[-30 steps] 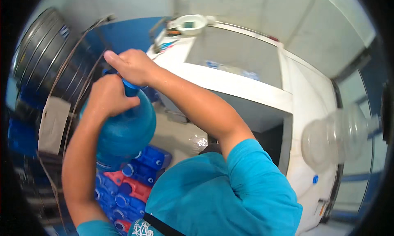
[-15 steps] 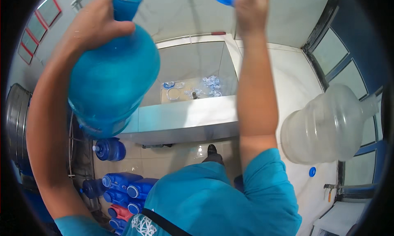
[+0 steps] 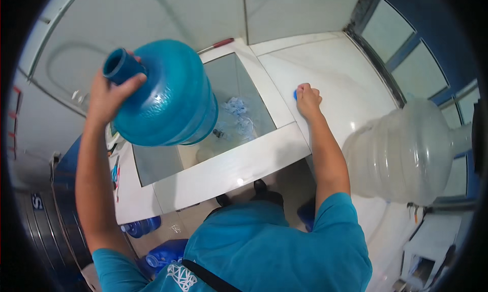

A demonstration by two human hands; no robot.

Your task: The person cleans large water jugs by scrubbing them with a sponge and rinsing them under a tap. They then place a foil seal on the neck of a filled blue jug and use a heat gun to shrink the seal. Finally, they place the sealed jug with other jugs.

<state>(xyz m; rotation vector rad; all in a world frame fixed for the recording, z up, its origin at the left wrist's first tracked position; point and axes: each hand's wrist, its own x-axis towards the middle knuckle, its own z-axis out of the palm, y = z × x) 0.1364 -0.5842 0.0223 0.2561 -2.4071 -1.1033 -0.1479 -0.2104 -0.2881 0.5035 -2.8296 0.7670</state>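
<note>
My left hand [image 3: 108,100] is closed round the neck of a big teal water jug [image 3: 173,96]. The jug is tilted over the sunken basin [image 3: 254,73], its open mouth toward the upper left. At the white counter [image 3: 335,73] right of the basin, my right hand [image 3: 308,101] is closed on a small blue cap [image 3: 295,94], mostly hidden by the fingers. Crumpled clear plastic [image 3: 236,106] lies in the basin beside the jug, near a dark drain fitting [image 3: 218,133].
A large clear water jug [image 3: 401,152] lies on its side at the right. A red-handled tool [image 3: 223,42] rests on the basin's back rim. Scissors [image 3: 115,171] lie on the left ledge. Blue containers [image 3: 168,254] stand on the floor at lower left.
The view has turned. My left hand has brought the jug over the basin, its mouth swinging leftward. My right hand has come down from high up to the counter with the blue cap.
</note>
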